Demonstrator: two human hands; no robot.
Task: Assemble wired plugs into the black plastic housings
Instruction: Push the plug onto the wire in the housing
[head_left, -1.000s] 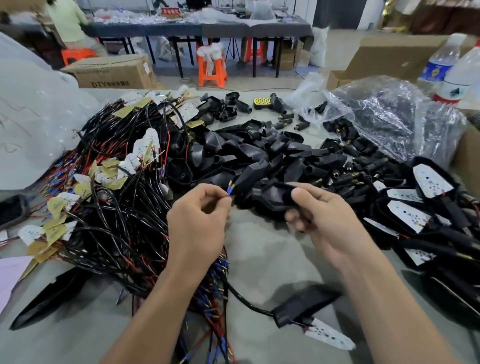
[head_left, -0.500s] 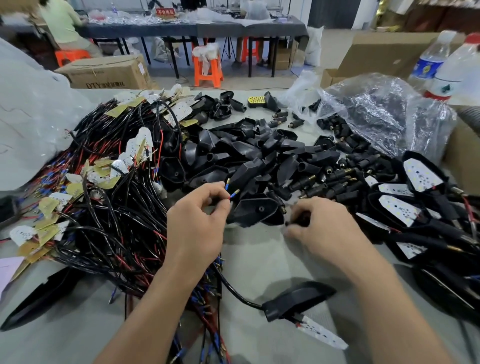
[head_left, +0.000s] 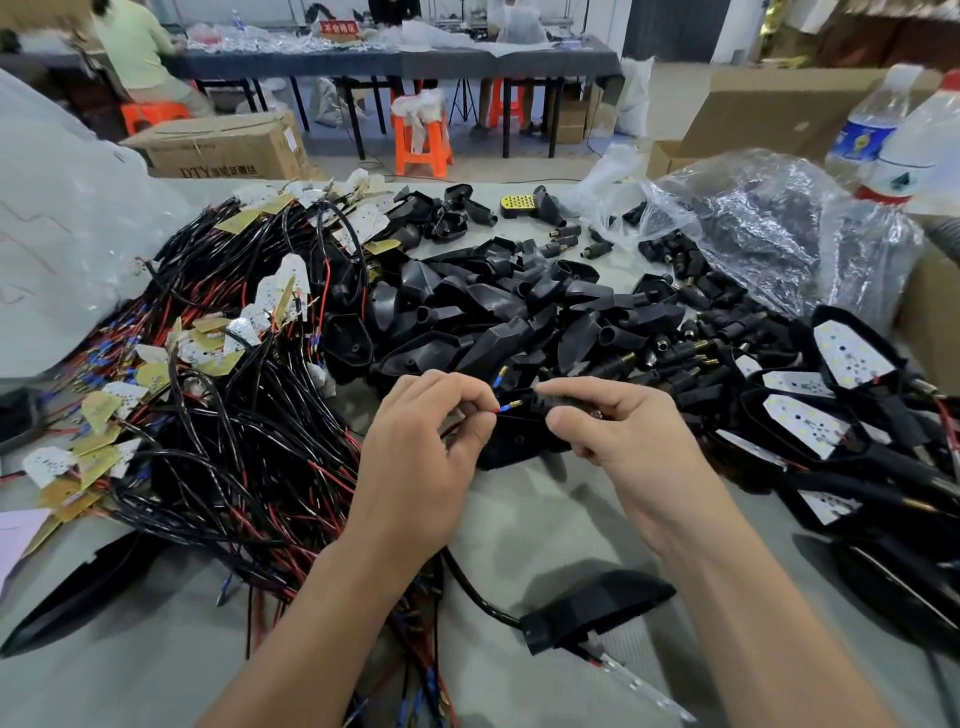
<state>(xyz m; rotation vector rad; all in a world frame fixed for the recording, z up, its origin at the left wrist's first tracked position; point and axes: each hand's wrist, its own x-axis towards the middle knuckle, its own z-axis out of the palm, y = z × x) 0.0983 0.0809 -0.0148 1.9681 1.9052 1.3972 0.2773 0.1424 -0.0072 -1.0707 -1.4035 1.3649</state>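
Left grip (head_left: 415, 462) pinches a red-wired terminal (head_left: 509, 406), its blue-and-yellow tip right at the black housing (head_left: 519, 439). Right grip (head_left: 628, 441) is clamped round that housing, both just in front of the housing pile (head_left: 519, 317) on the worktop (head_left: 545, 525).

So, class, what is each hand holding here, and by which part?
Left hand pinches a red wire just behind its metal tip. Right hand pinches a black plastic part between thumb and forefinger; the fingers hide where exactly.
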